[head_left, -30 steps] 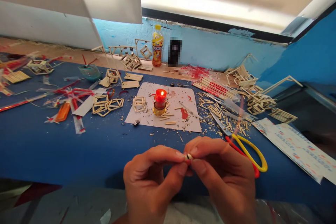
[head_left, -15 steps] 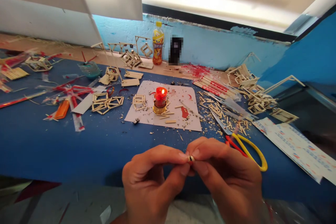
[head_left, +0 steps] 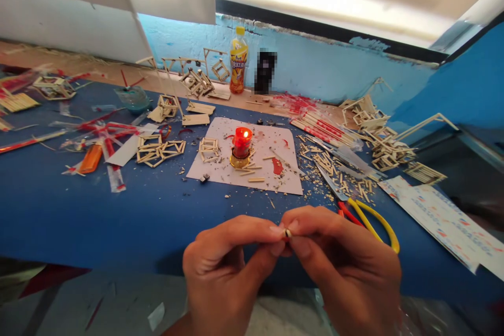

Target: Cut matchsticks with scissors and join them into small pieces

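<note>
Close together at the front edge of the table, my left hand (head_left: 232,268) and my right hand (head_left: 342,268) pinch one small pale piece with a dark mark (head_left: 287,233) between thumbs and forefingers. The fingertips cover most of it, so its full shape is hidden. Beyond my hands, a lit red candle (head_left: 242,139) stands in a gold-coloured holder on a white sheet of paper (head_left: 220,181). Short sticks (head_left: 256,180) and dark crumbs lie around it. A small stick frame (head_left: 209,150) rests on the paper's left side.
Scissors with red and yellow handles (head_left: 374,220) lie close to my right hand, beside scattered stick bits (head_left: 326,160). Stick frames (head_left: 159,151), an orange lighter-like object (head_left: 91,159) and plastic wrappers are on the left. A drink bottle (head_left: 238,63) stands by the wall.
My hands stay pinched on the small piece, with very little movement. The view has shifted slightly, so the table things appear a little higher.
</note>
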{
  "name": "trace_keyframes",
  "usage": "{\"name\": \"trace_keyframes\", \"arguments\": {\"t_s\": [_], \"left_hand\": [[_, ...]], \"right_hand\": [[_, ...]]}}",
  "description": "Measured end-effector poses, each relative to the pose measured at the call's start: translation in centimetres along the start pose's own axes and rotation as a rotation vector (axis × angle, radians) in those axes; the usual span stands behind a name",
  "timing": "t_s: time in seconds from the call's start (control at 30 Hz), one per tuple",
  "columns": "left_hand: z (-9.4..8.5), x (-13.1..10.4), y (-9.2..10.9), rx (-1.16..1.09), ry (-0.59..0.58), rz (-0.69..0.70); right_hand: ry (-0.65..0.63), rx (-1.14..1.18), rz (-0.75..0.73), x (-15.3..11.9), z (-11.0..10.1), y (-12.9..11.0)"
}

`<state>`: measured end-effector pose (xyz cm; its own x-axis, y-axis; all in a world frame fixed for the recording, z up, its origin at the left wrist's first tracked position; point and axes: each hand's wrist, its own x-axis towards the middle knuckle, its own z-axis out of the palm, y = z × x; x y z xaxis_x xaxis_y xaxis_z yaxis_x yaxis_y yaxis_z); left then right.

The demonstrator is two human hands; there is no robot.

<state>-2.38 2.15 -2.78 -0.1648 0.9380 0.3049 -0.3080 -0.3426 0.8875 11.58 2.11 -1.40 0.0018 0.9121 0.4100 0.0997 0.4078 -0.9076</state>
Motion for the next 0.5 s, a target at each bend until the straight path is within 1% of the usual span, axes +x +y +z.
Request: {"name": "trace_keyframes", "arguments": {"t_s": [0.23, 0.37, 0.5], "left_hand": [[0.09, -0.03, -0.09, -0.036, 0.014, 0.005], [-0.05, -0.06, -0.15, -0.016, 0.009, 0.0], [-0.2, 0.05, -0.18, -0.002, 0.008, 0.031]], "right_hand": [[0.004, 0.004, 0.022, -0.09, 0.13, -0.03], [-0.026, -0.024, 0.002, -0.02, -0.1, -0.09], [-0.028, -0.049, -0.017, 0.07, -0.3, -0.18]]}}
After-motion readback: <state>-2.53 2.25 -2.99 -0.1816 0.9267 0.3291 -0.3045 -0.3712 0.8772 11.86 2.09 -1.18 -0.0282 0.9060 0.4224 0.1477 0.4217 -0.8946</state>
